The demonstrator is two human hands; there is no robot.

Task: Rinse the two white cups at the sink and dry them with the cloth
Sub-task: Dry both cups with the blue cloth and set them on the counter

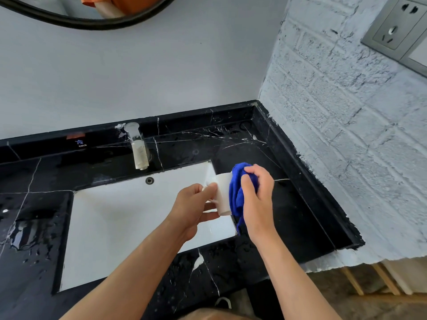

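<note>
A white cup (222,192) lies on its side in the air over the right edge of the white sink (129,222). My left hand (196,209) grips it by the handle side and base. My right hand (256,195) is closed on a blue cloth (236,192), which is pressed against the cup's mouth end. A strip of the cloth hangs down below the cup. Only one cup is in view.
A chrome tap (138,148) stands behind the sink on the wet black marble counter (265,158). A white brick wall (346,135) with a grey socket (397,26) borders the counter on the right. A round mirror's rim (80,21) hangs above.
</note>
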